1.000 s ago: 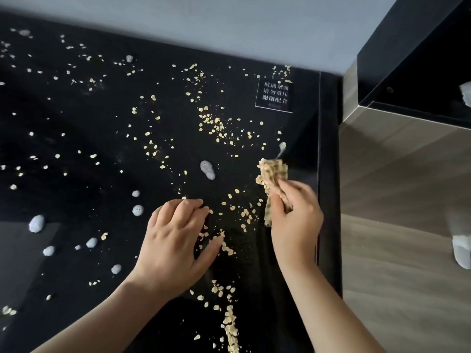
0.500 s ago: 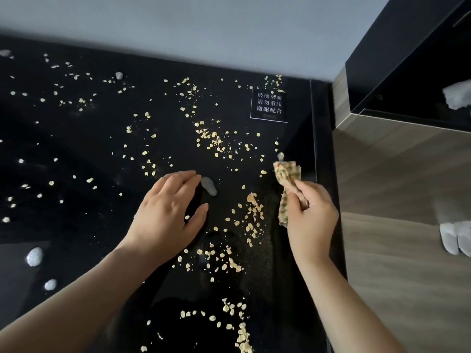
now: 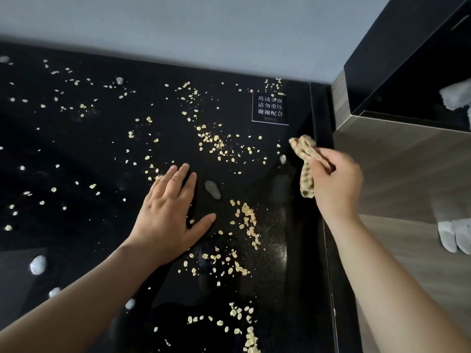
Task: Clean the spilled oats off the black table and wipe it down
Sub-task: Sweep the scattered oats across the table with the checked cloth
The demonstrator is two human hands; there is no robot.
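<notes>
Since half a second back, the patterned cloth (image 3: 304, 159) has gone up and out to the right edge of the counter (image 3: 89, 154), and the left hand (image 3: 168, 215) has flattened. Oats (image 3: 248, 220) lie scattered over most of the black surface, thickest in a ridge just right of the left thumb, with pale blobs (image 3: 212, 189) among them. Gathering step, early by my reading: left hand open, palm down; right hand (image 3: 336, 184) clamped on the bunched cloth, seemingly lifted; next calls for sweeping far flakes toward the ridge before any wiping.
</notes>
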